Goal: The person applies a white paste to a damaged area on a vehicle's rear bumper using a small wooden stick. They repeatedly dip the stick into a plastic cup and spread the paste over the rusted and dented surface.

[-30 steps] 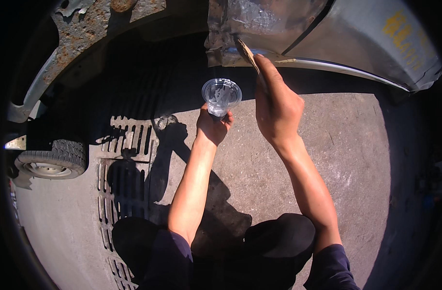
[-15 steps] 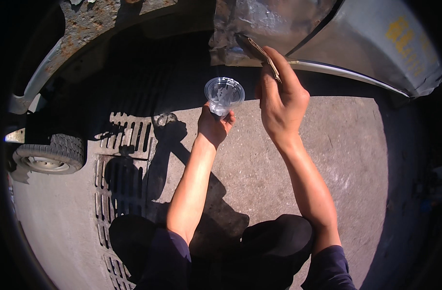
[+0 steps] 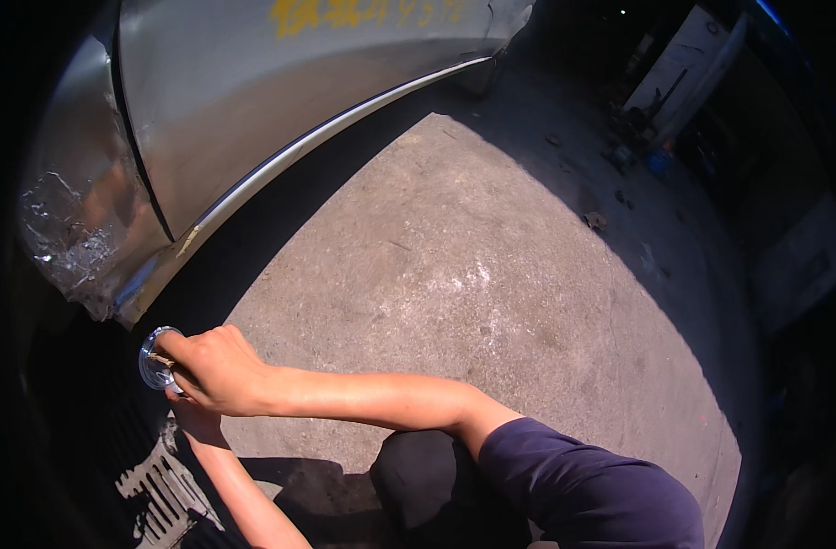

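A clear plastic cup [image 3: 147, 364] is held from below by my left hand [image 3: 195, 416], which is partly hidden behind my right hand [image 3: 224, 368]. My right hand is closed at the cup's mouth, its fingers reaching in over the rim. Between those fingers shows the end of a thin, flat tan piece [image 3: 162, 360]; most of it is hidden, and I cannot tell its kind. Just beyond the cup is the lower corner of a grey vehicle body, where a crinkled silvery patch [image 3: 80, 247] covers the panel.
A grey vehicle door [image 3: 281, 101] with yellow writing and a pale lower trim strip [image 3: 290, 156] runs along the far left. A slotted drain grate [image 3: 166, 494] lies at the lower left. Sunlit concrete [image 3: 455, 274] spreads rightward to a shaded area with scattered objects.
My view has swung to the right. My right hand has come away from the vehicle panel with the flat tan piece and is now at the cup's mouth.
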A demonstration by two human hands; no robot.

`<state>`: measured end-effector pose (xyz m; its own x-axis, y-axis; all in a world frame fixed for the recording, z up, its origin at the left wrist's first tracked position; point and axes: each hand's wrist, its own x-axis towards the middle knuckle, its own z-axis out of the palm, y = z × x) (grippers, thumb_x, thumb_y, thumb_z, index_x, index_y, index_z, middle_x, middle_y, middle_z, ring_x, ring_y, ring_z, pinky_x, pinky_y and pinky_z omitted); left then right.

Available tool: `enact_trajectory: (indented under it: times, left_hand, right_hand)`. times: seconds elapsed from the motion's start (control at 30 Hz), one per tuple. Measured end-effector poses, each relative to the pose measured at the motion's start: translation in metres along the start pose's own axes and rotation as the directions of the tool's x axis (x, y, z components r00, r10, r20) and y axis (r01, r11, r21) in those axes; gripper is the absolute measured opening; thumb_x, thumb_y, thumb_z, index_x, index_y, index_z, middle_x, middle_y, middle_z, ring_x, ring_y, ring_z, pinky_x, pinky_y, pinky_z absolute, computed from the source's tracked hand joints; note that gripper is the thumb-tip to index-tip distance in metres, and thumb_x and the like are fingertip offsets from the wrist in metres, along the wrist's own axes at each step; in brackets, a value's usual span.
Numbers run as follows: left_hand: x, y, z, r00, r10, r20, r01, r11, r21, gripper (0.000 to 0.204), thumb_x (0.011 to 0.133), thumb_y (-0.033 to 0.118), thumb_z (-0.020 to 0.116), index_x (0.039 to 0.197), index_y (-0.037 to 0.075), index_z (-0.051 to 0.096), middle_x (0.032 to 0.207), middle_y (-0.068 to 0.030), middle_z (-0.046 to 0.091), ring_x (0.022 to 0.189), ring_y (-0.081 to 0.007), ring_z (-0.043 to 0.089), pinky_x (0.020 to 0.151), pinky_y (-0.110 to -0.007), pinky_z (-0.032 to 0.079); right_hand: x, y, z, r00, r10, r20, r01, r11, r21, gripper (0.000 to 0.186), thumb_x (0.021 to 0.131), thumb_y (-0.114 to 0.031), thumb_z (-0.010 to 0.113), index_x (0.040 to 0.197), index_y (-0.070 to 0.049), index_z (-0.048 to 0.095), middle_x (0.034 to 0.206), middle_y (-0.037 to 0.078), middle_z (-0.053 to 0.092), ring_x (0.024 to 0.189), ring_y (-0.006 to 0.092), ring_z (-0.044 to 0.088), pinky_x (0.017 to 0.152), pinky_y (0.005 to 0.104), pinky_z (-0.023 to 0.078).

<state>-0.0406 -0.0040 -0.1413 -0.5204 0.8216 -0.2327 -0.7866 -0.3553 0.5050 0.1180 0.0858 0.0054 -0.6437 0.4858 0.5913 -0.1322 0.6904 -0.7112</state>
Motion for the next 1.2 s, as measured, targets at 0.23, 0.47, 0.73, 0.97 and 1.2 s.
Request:
enact_trajectory:
  times: [0.23,0.47,0.73,0.97,1.2]
  left_hand:
    - [-0.001,-0.008,0.014,0.997,-0.013,-0.075,0.016,0.999,0.042,0.067,0.107,0.054,0.043,0.158,0.012,0.037,0.160,-0.0098,0.042,0.146,-0.0247,0.044,0.121,-0.041,0.035]
    - [0.009,-0.010,-0.005,0.999,0.017,0.049,-0.027,0.978,0.206,0.069,0.106,0.054,0.046,0.156,0.008,0.040,0.156,-0.0119,0.046,0.144,-0.0253,0.047,0.120,-0.041,0.035]
    - [0.008,-0.015,0.005,0.984,-0.003,0.181,-0.037,0.976,0.217,0.063,0.107,0.046,0.049,0.156,0.008,0.041,0.155,-0.0113,0.048,0.143,-0.0246,0.048,0.121,-0.041,0.036]
    - [0.005,-0.022,0.004,0.999,0.018,0.045,-0.018,1.000,-0.007,0.045,0.101,0.040,0.061,0.132,0.008,0.060,0.130,-0.0085,0.065,0.117,-0.0213,0.062,0.104,-0.036,0.048]
    - [-0.001,-0.015,0.021,0.987,-0.014,-0.159,-0.016,0.982,-0.187,0.043,0.106,0.041,0.047,0.120,0.003,0.061,0.100,-0.0144,0.068,0.086,-0.0264,0.066,0.082,-0.038,0.056]
  right_hand:
    - [-0.008,0.019,0.001,0.992,0.035,0.122,0.001,0.960,-0.279,0.021,0.068,-0.013,0.079,0.081,-0.003,0.066,0.070,0.020,0.068,0.069,0.0406,0.070,0.061,0.0477,0.055]
    - [-0.013,0.030,0.003,0.979,0.118,0.165,-0.045,0.921,-0.388,0.014,0.062,-0.012,0.079,0.068,-0.004,0.069,0.072,0.020,0.070,0.070,0.0385,0.072,0.063,0.0462,0.057]
    - [-0.012,0.029,-0.002,0.980,0.135,0.149,-0.072,0.929,-0.364,0.012,0.064,-0.013,0.078,0.070,-0.005,0.071,0.073,0.020,0.070,0.072,0.0382,0.072,0.065,0.0457,0.057]
    - [-0.011,0.019,-0.019,0.978,0.123,0.170,-0.072,0.958,-0.276,0.024,0.081,-0.008,0.071,0.104,-0.002,0.077,0.086,0.021,0.074,0.080,0.0380,0.074,0.073,0.0453,0.059]
    - [-0.003,0.006,-0.018,0.986,0.156,0.060,-0.148,0.981,-0.127,0.026,0.094,-0.002,0.070,0.120,-0.001,0.073,0.102,0.017,0.076,0.087,0.0156,0.073,0.076,0.0298,0.057]
